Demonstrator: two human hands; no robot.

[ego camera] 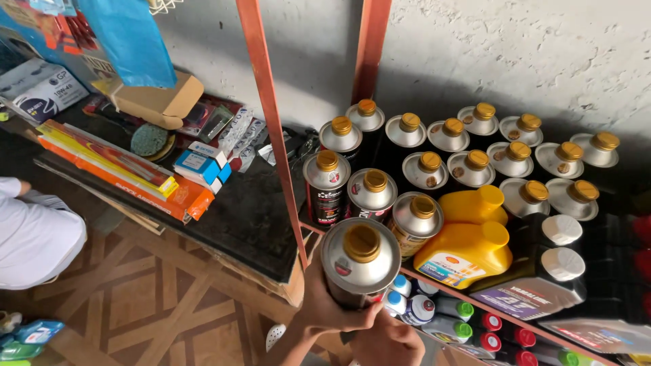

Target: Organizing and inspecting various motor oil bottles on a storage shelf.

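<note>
From the head view, your left hand (325, 301) comes up from below, its grip wrapped round the side of a silver can with a gold cap (360, 263), held upright. Your right hand (388, 339) sits under the can's base, fingers curled against it. The can hangs just in front of the shelf (475, 298), near the other gold-capped cans (417, 217).
</note>
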